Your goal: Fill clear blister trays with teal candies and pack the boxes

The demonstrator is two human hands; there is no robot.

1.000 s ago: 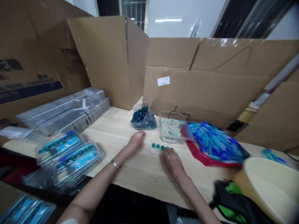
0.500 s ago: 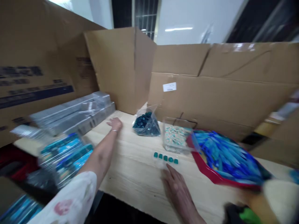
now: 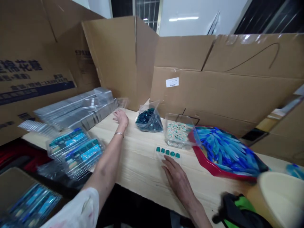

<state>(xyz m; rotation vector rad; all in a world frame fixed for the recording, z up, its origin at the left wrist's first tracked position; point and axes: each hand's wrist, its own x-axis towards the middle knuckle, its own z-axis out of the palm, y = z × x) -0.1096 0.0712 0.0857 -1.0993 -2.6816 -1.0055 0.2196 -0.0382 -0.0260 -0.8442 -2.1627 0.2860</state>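
Observation:
My left hand (image 3: 121, 117) reaches to the back left, fingers apart and slightly bent, beside the end of the clear plastic tray stack (image 3: 95, 107). A loose clear plastic piece (image 3: 123, 102) shows just behind this hand; whether the fingers touch it is unclear. My right hand (image 3: 177, 175) lies open and low over the table, its fingertips at the near side of a row of several green gem-like pieces (image 3: 167, 152). The row sits in a faint clear tray, partly hidden by the fingers. Beyond stands an open plastic bag of dark teal gems (image 3: 149, 122).
A clear box (image 3: 178, 136) holds small pale-and-teal pieces. Long blue pieces fill a red tray (image 3: 209, 166). Filled clear packs (image 3: 82, 153) lie left, near my forearm. A cream tub (image 3: 281, 196) stands front right. Cardboard walls (image 3: 190, 91) enclose the back.
My left hand has moved slightly right and up, and a clear plastic piece now shows behind it. The right fingertips have come closer to the green row. The view has shifted a little.

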